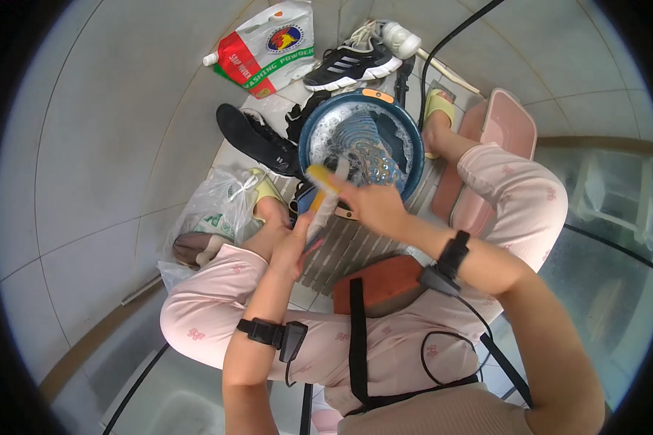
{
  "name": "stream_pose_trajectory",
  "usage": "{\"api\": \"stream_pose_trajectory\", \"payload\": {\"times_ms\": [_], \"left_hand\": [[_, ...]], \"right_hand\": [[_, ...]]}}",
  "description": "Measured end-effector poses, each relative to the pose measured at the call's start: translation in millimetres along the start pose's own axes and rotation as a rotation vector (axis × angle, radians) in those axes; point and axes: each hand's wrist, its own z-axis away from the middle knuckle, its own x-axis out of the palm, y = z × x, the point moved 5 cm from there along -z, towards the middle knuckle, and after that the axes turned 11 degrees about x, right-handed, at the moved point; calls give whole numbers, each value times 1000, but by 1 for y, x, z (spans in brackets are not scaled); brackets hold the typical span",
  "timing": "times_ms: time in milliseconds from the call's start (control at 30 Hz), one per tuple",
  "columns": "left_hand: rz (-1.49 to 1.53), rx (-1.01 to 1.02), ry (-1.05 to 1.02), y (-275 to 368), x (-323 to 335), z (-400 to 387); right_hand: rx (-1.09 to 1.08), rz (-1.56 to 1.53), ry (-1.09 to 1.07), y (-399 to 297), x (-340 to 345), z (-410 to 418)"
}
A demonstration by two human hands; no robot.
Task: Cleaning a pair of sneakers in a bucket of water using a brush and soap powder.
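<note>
My left hand [293, 239] grips a long, narrow, white-edged item [322, 216], seen nearly edge-on; it looks like a shoe or its sole, but blur hides its exact form. Across its upper end, my right hand [378, 206] holds a yellow scrubbing brush [321, 176] with pale bristles, blurred and close against the item. Just beyond both hands stands a round blue basin [305, 142] with orange-tan handles. Suds and water [322, 128] fill it, and a blue ribbed washboard [358, 133] leans inside, its lower part wet and bumpy.
Left of the basin lies a black shoe [258, 138]; behind it sit a black-and-white sneaker [351, 62] and a washing powder bag [275, 49]. A tied plastic bag [207, 206] rests by my left foot. Pink tubs [503, 130] stand right, past a black hose [432, 49].
</note>
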Motion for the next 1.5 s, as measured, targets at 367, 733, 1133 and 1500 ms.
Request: {"api": "stream_pose_trajectory", "payload": {"times_ms": [367, 733, 1133, 1500], "left_hand": [[-240, 196, -45, 8, 2, 1], [-367, 221, 19, 10, -4, 0], [-313, 300, -12, 9, -1, 1], [-210, 238, -1, 13, 3, 4]], "right_hand": [[-127, -86, 88, -3, 13, 6], [-96, -34, -36, -3, 6, 11], [-136, 31, -1, 9, 15, 20], [-161, -55, 34, -9, 9, 32]]}}
